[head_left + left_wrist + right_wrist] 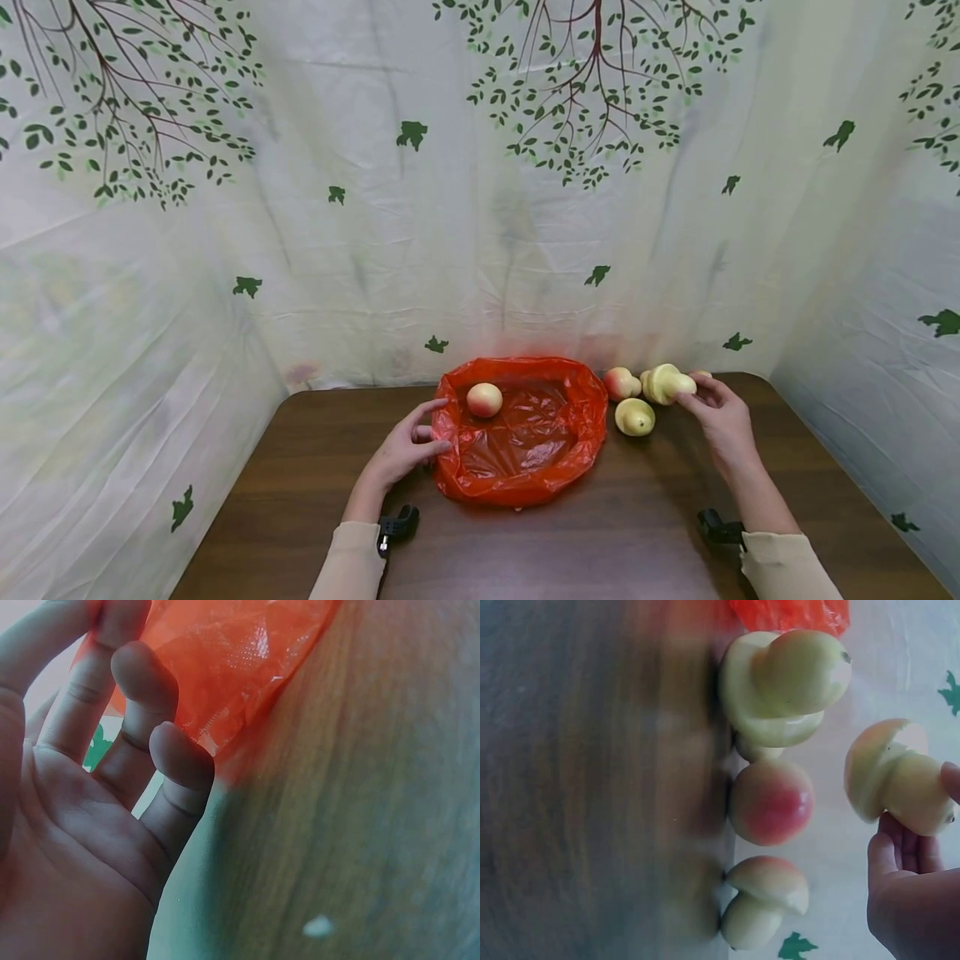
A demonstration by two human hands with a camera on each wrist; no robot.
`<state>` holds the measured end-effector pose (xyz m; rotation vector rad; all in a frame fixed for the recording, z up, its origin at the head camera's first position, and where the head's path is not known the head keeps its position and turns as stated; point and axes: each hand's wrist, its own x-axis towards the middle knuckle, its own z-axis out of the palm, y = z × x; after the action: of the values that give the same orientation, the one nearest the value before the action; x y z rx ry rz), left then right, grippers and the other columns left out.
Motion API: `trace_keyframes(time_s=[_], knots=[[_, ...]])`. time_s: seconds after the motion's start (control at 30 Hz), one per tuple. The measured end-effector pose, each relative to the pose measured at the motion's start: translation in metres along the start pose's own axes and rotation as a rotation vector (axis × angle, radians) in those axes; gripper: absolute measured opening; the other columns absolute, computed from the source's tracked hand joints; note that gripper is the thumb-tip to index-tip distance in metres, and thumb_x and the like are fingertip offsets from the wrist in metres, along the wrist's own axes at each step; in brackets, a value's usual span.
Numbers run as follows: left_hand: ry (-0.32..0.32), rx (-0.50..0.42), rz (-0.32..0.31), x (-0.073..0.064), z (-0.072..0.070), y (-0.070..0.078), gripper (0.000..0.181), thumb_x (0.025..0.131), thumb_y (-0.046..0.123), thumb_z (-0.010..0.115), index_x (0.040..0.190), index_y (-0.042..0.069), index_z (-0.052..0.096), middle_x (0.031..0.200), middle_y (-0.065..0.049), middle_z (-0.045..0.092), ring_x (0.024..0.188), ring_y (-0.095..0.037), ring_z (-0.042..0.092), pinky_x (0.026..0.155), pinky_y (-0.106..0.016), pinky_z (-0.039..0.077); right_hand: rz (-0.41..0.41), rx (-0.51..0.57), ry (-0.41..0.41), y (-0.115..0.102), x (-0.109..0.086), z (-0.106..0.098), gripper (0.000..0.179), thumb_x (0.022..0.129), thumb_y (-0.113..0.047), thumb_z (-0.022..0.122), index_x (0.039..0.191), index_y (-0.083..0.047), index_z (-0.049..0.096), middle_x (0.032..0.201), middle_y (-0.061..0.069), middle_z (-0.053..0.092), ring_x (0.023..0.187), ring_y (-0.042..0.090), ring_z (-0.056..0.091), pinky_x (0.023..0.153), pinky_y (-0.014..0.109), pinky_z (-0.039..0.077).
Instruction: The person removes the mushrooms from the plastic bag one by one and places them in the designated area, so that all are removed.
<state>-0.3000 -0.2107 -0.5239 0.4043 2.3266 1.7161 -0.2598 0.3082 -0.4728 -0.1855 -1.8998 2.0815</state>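
Note:
My right hand point(722, 417) pinches a pale mushroom point(919, 791) by its stem, thumb on one side and fingers on the other. It is raised off the table, its cap pointing away from the palm. My left hand point(405, 446) touches the left rim of an open red plastic bag point(517, 492); its fingers are spread and loosely bent. In the left wrist view, the fingertips rest near the bag's outer side. One mushroom with a pinkish cap point(484, 400) lies inside the bag at the back left.
Right of the bag lie several more mushrooms, including a pink-capped one point(618, 384) and a pale one point(635, 417). The right wrist view shows another, tipped over point(765, 902). A leaf-patterned curtain point(517, 250) hangs behind the brown table point(585, 550).

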Motion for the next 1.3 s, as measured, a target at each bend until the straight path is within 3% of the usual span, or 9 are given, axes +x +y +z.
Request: trace_keyframes(time_s=[0.27, 0.47, 0.8, 1.2, 1.3], knots=[[-0.009, -0.005, -0.001, 0.0, -0.001, -0.001, 0.072, 0.096, 0.026, 0.081, 0.158, 0.029, 0.044, 0.091, 0.0, 0.073, 0.072, -0.019, 0.056, 0.068, -0.028, 0.053, -0.007, -0.012, -0.01, 0.005, 0.002, -0.003, 0.048, 0.096, -0.003, 0.076, 0.138, 0.007, 0.054, 0.106, -0.026, 0.067, 0.1, -0.011, 0.063, 0.085, 0.006, 0.051], [-0.009, -0.003, 0.0, 0.0, -0.001, -0.001, 0.073, 0.096, 0.027, 0.081, 0.158, 0.029, 0.044, 0.092, -0.002, 0.074, 0.072, -0.019, 0.057, 0.068, -0.029, 0.053, 0.059, -0.1, 0.005, 0.013, 0.003, -0.008, 0.042, 0.098, -0.006, 0.075, 0.135, -0.001, 0.057, 0.099, -0.029, 0.065, 0.096, -0.012, 0.06, 0.083, 0.006, 0.049], [-0.006, 0.006, -0.001, 0.0, -0.001, -0.001, 0.073, 0.096, 0.028, 0.08, 0.158, 0.03, 0.043, 0.094, -0.002, 0.074, 0.073, -0.02, 0.057, 0.069, -0.029, 0.053, 0.134, -0.063, 0.027, 0.026, 0.008, -0.015, 0.036, 0.097, -0.004, 0.076, 0.13, -0.011, 0.063, 0.095, -0.028, 0.066, 0.097, -0.009, 0.059, 0.084, 0.007, 0.048], [-0.006, 0.003, -0.001, -0.001, -0.001, -0.001, 0.072, 0.096, 0.028, 0.08, 0.159, 0.03, 0.043, 0.094, -0.002, 0.075, 0.072, -0.019, 0.056, 0.069, -0.028, 0.053, 0.1, -0.145, 0.013, 0.036, 0.007, -0.017, 0.048, 0.097, -0.006, 0.073, 0.139, 0.005, 0.054, 0.091, -0.03, 0.064, 0.092, -0.014, 0.059, 0.084, 0.006, 0.046], [-0.006, 0.003, 0.001, -0.001, -0.002, -0.001, 0.072, 0.096, 0.028, 0.08, 0.159, 0.03, 0.043, 0.094, -0.002, 0.075, 0.072, -0.018, 0.056, 0.069, -0.028, 0.053, 0.104, -0.161, 0.01, 0.036, 0.006, -0.017, 0.044, 0.098, -0.007, 0.074, 0.137, 0.002, 0.056, 0.091, -0.031, 0.064, 0.092, -0.014, 0.059, 0.084, 0.006, 0.045]])
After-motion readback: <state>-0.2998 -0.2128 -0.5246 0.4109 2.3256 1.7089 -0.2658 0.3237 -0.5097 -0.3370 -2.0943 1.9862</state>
